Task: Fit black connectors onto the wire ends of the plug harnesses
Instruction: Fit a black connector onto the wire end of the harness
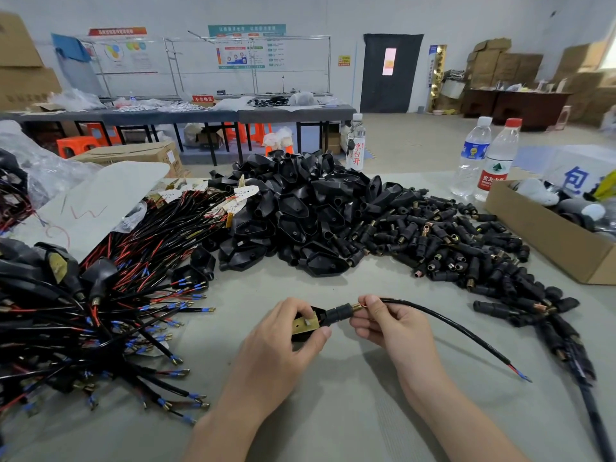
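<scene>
Head view: the left hand (286,331) grips a black plug (305,323) with a brass plate on its face, fingers curled over the top and thumb under the near edge, just above the grey table (333,411). A black connector (338,313) sticks out of the plug's right side, with a brass collar at its outer end. The right hand (390,323) pinches at that collar with thumb and forefinger, the other fingers curled beneath. A black cable (443,321) leaves this hand and arcs right and down to the table, where its red and blue wire ends (520,373) lie bare, well apart from both hands.

Left of the hands lies a spread bundle of harnesses (116,295), black cables with red and blue wires tipped in brass terminals. Behind the hands is a heap of black shells (300,208), and right of it a heap of small connectors (450,241), many with brass ends.

3 bottles stand at the table's far edge. 1 (356,145) carries red characters 京白开. A 2nd (471,158) has a blue label too small to read. The 3rd (496,165) has a red cap and a red label starting 农夫山.

An open cardboard box (550,241) sits at the right edge. Behind it, a white sign (575,180) shows a blue 包.

On the back bench a red sign (203,99) reads 不合格区. The wall posters' text is too blurred to read.
</scene>
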Demonstrator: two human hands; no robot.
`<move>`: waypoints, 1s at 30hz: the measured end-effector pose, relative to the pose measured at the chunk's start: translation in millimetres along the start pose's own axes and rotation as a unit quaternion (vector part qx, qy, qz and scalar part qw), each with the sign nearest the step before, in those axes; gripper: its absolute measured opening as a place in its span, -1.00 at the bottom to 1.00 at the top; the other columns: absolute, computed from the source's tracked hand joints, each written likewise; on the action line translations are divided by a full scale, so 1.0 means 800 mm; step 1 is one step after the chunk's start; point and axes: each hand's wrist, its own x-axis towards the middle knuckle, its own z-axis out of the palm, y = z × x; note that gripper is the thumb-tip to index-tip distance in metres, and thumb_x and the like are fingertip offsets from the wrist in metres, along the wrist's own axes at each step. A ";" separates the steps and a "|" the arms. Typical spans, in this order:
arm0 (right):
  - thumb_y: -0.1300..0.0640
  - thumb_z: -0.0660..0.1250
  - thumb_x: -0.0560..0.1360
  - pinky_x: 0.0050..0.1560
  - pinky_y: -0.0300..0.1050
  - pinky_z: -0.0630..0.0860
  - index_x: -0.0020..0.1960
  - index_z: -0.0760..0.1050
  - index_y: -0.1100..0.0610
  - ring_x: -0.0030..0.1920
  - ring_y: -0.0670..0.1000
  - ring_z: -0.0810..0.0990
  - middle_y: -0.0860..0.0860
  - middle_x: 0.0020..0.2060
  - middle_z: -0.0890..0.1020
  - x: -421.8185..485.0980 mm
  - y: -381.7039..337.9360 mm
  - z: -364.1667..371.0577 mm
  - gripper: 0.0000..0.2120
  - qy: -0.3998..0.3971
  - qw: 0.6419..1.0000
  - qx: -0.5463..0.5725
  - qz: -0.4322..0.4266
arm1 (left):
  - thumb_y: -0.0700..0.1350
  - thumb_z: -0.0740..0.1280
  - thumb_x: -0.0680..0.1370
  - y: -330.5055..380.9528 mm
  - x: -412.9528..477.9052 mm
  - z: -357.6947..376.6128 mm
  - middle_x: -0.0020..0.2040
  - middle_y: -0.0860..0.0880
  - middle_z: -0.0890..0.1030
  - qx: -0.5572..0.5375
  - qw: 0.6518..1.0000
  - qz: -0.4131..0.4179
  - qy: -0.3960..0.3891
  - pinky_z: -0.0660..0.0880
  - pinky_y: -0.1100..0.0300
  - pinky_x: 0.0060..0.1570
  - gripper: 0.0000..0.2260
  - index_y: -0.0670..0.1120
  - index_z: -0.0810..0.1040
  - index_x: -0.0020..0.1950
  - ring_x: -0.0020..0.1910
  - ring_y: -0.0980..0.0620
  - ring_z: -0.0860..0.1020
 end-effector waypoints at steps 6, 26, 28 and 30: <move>0.14 0.32 0.60 -0.26 -0.29 0.60 -0.06 0.65 0.23 -0.18 0.02 0.73 0.13 -0.21 0.74 -0.002 -0.001 0.001 -0.81 -0.005 1.000 0.008 0.006 | 0.22 0.31 0.51 0.000 0.001 -0.002 -0.05 0.18 0.50 -0.004 1.000 0.007 -0.008 0.51 0.07 -0.10 -0.80 0.14 0.39 -0.03 -0.10 0.13 0.51; 0.09 0.38 0.54 -0.25 -0.25 0.60 -0.12 0.71 0.13 -0.14 0.06 0.73 0.14 -0.17 0.74 -0.014 -0.006 0.010 -0.83 -0.081 0.997 0.019 0.007 | 0.09 0.32 0.59 0.002 0.003 0.002 0.06 0.26 0.50 0.077 0.994 0.073 0.008 0.44 0.10 0.13 -0.79 0.18 0.49 0.22 0.07 0.23 0.48; 0.09 0.39 0.52 -0.26 -0.25 0.60 -0.13 0.71 0.14 -0.16 0.05 0.72 0.14 -0.16 0.74 -0.014 -0.006 0.010 -0.83 -0.084 0.996 0.023 0.005 | 0.09 0.29 0.61 0.000 0.004 0.003 0.07 0.26 0.51 0.084 0.994 0.074 0.008 0.44 0.10 0.14 -0.80 0.16 0.50 0.23 0.09 0.21 0.49; 0.05 0.41 0.48 -0.27 -0.24 0.60 -0.13 0.71 0.14 -0.16 0.05 0.73 0.14 -0.14 0.74 -0.016 -0.006 0.009 -0.82 -0.094 0.995 0.026 0.003 | 0.10 0.25 0.63 -0.001 0.003 0.004 0.10 0.26 0.51 0.091 0.993 0.075 0.004 0.43 0.10 0.15 -0.79 0.14 0.50 0.25 0.10 0.19 0.48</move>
